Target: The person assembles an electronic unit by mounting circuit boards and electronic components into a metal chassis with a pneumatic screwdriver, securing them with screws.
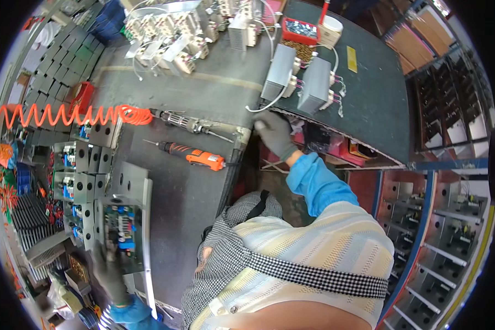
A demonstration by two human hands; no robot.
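Note:
My right hand [278, 135], in a grey glove, is over the gap between the two dark work surfaces. Its thumb stands apart from the bent fingers, and nothing shows in it. Just beyond are two finned grey heat sinks [279, 72] with wired white parts; a white cable [269, 104] curves close to the fingers. At the lower left, my gloved left hand [111, 278] is at the near edge of a metal housing [147, 220] with a green circuit board [121, 223] inside. Motion smears the left fingers, so their grip is unclear.
An orange electric screwdriver [203, 158] and a metallic air screwdriver [184, 122] with a coiled orange hose [66, 115] lie on the bench. More wired assemblies [170, 33] fill the far side. A red bin [301, 31] holds small metal parts. Racks [423, 220] stand at right.

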